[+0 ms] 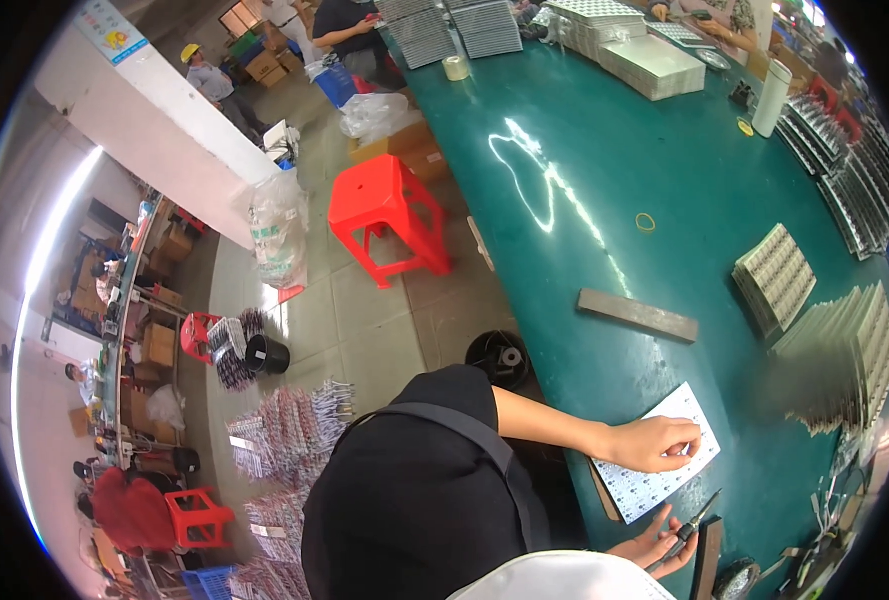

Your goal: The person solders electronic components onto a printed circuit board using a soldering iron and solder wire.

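A white panel (655,478) printed with rows of small dark marks lies at the near edge of the green table, with a brown edge showing under its left side. On its upper part rests my left hand (655,443), fingers curled in; whatever they pinch, if anything, is hidden. Below the panel my right hand (655,545) grips a slim tool (687,532) with a dark handle and a thin pointed metal tip, its exact kind unclear. The tip points up and right, near the panel's lower right corner. Beside that hand stands a dark bar (707,558).
A grey metal bar (637,314) lies beyond the panel. Stacks of patterned panels (777,280) stand at right, with more packed panels (655,65) at the far end. A light-green bottle (771,98) is at far right. Left of the table are a red stool (385,205) and bundled parts (290,440).
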The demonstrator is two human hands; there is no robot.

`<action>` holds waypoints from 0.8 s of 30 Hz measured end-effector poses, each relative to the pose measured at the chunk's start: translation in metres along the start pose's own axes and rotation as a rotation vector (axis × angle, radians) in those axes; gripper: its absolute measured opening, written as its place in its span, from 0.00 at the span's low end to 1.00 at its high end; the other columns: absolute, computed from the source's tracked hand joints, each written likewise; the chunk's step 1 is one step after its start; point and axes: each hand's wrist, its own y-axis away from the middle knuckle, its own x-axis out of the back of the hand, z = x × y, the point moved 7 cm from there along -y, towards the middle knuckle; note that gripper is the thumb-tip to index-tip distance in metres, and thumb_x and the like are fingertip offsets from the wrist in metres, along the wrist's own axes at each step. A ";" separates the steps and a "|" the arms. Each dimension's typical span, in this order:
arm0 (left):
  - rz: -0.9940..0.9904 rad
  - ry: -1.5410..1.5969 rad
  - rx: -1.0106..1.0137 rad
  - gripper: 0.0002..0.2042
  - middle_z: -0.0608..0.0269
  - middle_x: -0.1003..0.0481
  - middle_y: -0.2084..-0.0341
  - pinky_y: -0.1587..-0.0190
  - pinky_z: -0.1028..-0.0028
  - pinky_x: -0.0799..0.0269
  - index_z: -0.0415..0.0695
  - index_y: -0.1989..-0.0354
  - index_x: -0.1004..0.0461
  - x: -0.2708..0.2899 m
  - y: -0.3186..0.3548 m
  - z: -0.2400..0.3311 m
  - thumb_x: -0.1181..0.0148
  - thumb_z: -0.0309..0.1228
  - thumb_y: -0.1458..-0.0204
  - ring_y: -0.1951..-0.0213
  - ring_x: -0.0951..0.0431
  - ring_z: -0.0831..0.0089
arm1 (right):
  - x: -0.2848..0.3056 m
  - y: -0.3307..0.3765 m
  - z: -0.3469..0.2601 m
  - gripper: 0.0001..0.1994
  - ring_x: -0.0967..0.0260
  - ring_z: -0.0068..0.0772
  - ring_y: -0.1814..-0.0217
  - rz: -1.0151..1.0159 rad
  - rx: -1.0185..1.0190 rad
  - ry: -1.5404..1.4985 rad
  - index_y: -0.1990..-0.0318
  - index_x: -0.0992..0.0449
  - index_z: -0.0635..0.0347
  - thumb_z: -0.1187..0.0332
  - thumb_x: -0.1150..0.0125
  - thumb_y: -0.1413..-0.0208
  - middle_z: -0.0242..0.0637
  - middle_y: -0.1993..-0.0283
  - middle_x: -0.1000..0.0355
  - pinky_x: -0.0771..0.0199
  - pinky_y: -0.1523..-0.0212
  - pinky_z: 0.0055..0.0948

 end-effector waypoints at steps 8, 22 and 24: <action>-0.005 -0.084 0.071 0.08 0.62 0.25 0.69 0.70 0.73 0.28 0.43 0.62 0.26 0.011 0.006 -0.001 0.35 0.27 0.50 0.74 0.24 0.71 | 0.028 0.002 -0.023 0.15 0.29 0.34 0.63 0.142 0.153 0.442 0.52 0.29 0.71 0.72 0.42 0.46 0.51 0.56 0.27 0.27 0.59 0.30; -0.114 -0.361 0.052 0.06 0.63 0.29 0.72 0.75 0.73 0.29 0.44 0.68 0.26 -0.006 0.007 0.001 0.36 0.23 0.53 0.76 0.26 0.71 | 0.001 -0.005 -0.017 0.08 0.32 0.24 0.74 -0.197 0.219 0.417 0.62 0.25 0.70 0.78 0.38 0.50 0.46 0.66 0.27 0.34 0.74 0.19; -0.117 -0.352 0.057 0.06 0.63 0.29 0.72 0.75 0.73 0.29 0.44 0.68 0.26 -0.005 0.007 0.000 0.36 0.23 0.53 0.76 0.25 0.71 | 0.001 -0.005 -0.015 0.08 0.32 0.23 0.74 -0.195 0.198 0.420 0.62 0.25 0.70 0.78 0.38 0.50 0.45 0.66 0.26 0.35 0.75 0.19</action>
